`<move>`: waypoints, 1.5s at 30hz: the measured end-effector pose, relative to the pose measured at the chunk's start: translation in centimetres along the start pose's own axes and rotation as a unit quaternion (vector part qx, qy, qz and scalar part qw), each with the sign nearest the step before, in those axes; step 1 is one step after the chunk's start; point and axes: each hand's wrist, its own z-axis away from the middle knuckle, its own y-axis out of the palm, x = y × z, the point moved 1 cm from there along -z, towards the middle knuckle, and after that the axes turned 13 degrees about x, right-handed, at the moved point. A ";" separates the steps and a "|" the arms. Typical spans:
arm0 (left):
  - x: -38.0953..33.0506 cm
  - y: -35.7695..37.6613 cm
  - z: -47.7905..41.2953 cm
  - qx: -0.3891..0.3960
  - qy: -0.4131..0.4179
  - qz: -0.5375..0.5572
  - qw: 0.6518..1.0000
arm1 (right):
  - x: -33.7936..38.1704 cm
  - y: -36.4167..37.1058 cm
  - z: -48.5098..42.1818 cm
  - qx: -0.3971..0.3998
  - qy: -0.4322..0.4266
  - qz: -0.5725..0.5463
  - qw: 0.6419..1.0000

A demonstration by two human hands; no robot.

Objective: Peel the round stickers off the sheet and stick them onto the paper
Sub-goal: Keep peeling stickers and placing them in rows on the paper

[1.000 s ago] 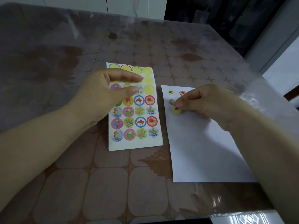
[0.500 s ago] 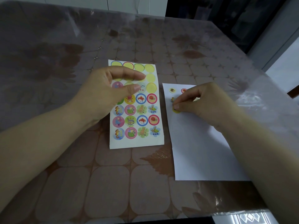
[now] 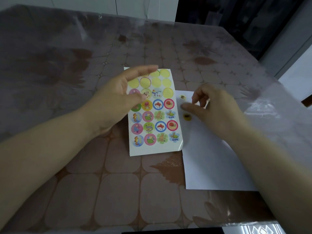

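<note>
The sticker sheet (image 3: 156, 146) lies at the table's middle, its upper rows mostly bare yellow circles, its lower rows full of round picture stickers. My left hand (image 3: 116, 100) hovers over its left upper part, fingers spread, holding nothing. The white paper (image 3: 212, 166) lies to the right of the sheet. A yellow round sticker (image 3: 187, 117) is stuck near the paper's left edge, and another sticker (image 3: 182, 97) sits at its top corner. My right hand (image 3: 214, 107) is just above the yellow sticker, fingers apart and blurred, with nothing in them.
The table (image 3: 118, 191) wears a brown patterned cloth under clear plastic. Its near edge runs along the bottom of the view and its right edge slants behind the paper. A dark doorway stands at the far right.
My right hand pressed the yellow sticker onto the paper, then let it go and lifted off it. My left hand rose slightly and spread its fingers over the sheet.
</note>
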 end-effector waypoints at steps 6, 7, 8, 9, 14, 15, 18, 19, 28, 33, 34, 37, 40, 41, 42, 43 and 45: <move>0.3 -0.2 0.0 0.043 0.008 0.001 0.999 | 2.9 -0.4 0.2 -0.025 -0.199 -0.001 0.980; 0.3 -0.1 0.0 0.044 0.010 0.005 0.999 | 3.2 -0.5 -0.1 -0.019 -0.201 0.008 0.979; 0.4 -0.1 -0.1 0.044 0.012 0.006 0.999 | 3.3 -0.5 -0.4 -0.019 -0.198 0.019 0.980; 0.3 0.0 -0.1 0.045 0.017 0.006 0.999 | 3.4 -0.3 -0.6 -0.024 -0.195 0.029 0.980; 0.0 -0.3 0.1 0.037 0.040 -0.001 0.999 | 3.3 1.7 -1.2 -0.105 -0.204 -0.020 0.973; -0.1 -0.4 0.1 0.030 0.045 -0.011 0.998 | 3.4 2.1 -1.2 -0.119 -0.206 -0.040 0.971; 0.0 -0.4 0.1 0.019 0.063 -0.063 0.996 | 3.4 2.5 -1.2 -0.142 -0.208 -0.061 0.966; 0.0 -0.4 0.1 0.015 0.069 -0.080 0.994 | 3.4 2.5 -1.0 -0.149 -0.210 -0.057 0.965; -0.3 -0.1 0.2 -0.034 0.075 -0.116 0.990 | 3.7 2.6 -0.3 -0.180 -0.227 -0.035 0.957; -0.3 -0.1 0.2 -0.046 0.070 -0.106 0.991 | 3.8 2.7 -0.3 -0.182 -0.230 -0.026 0.956; -0.3 -0.1 0.2 -0.047 0.069 -0.106 0.991 | 3.8 2.7 -0.3 -0.184 -0.231 -0.023 0.955; -0.3 -0.1 0.1 -0.047 0.068 -0.098 0.992 | 3.9 2.7 -0.2 -0.190 -0.239 -0.018 0.952; -0.2 -0.1 0.1 -0.049 0.061 -0.070 0.994 | 4.0 2.6 -0.1 -0.198 -0.251 -0.015 0.948; -0.2 -0.2 0.1 -0.051 0.057 -0.059 0.995 | 4.1 2.6 -0.1 -0.199 -0.254 -0.014 0.946; -0.1 -0.2 0.0 -0.053 0.053 -0.048 0.996 | 4.1 2.6 -0.1 -0.199 -0.258 -0.012 0.945; -0.1 -0.2 0.0 -0.054 0.049 -0.039 0.997 | 4.1 2.6 -0.1 -0.199 -0.261 -0.012 0.944; -0.2 -0.2 0.0 -0.056 0.041 -0.020 0.997 | 4.1 2.5 -0.2 -0.196 -0.269 -0.011 0.943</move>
